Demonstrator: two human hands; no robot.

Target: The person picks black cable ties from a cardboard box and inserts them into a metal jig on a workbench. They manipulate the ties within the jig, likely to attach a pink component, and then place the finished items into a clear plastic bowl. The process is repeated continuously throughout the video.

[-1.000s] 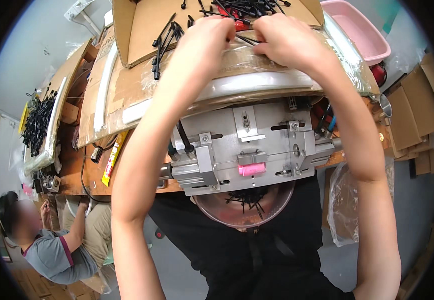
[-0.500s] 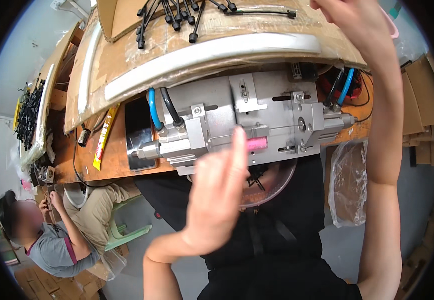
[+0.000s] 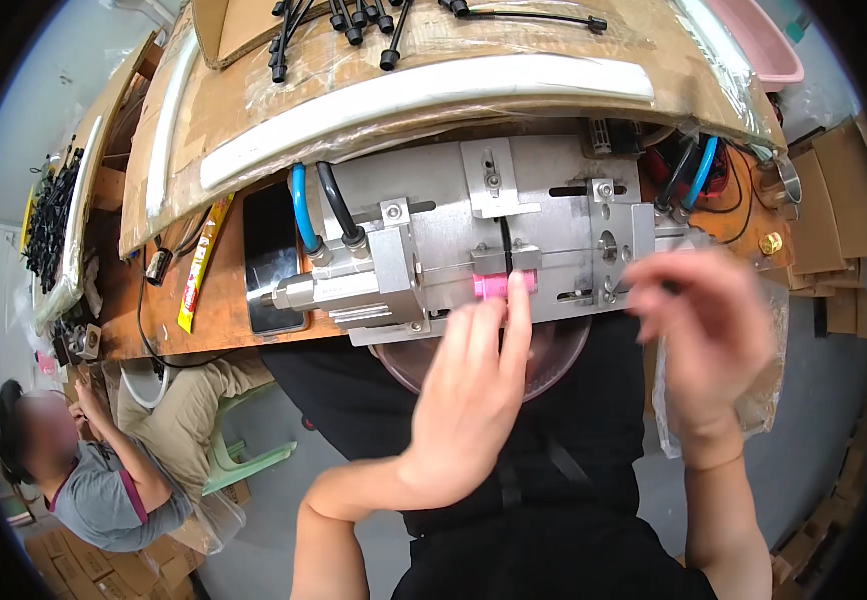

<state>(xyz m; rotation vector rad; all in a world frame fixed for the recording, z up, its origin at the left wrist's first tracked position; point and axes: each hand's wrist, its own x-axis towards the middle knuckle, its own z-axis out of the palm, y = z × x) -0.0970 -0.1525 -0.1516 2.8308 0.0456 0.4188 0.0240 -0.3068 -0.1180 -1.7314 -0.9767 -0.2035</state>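
A metal fixture (image 3: 444, 215) with a cylinder at each end sits at the table's front edge. My left hand (image 3: 464, 410) reaches up to its middle, fingers closed around a thin black cable (image 3: 507, 240) that lies across the metal plate. A pink block (image 3: 491, 286) is right at the left fingertips. My right hand (image 3: 704, 330) hovers off the fixture's right end, bent and blurred by motion; whether it holds anything cannot be made out. Below the fixture, a clear round bowl (image 3: 557, 365) is partly hidden by my left hand.
Several black cables with connectors (image 3: 391, 58) lie on the cardboard-covered shelf (image 3: 254, 120) above. Blue air hoses (image 3: 302, 205) rise from the fixture. A dark phone (image 3: 272, 265) and yellow packet (image 3: 199, 265) lie left. A seated person (image 3: 104, 480) works at far left.
My right hand has come down from the upper right to beside the fixture. The left hand has shifted right, and the cable now lies across the fixture's middle by the pink block.
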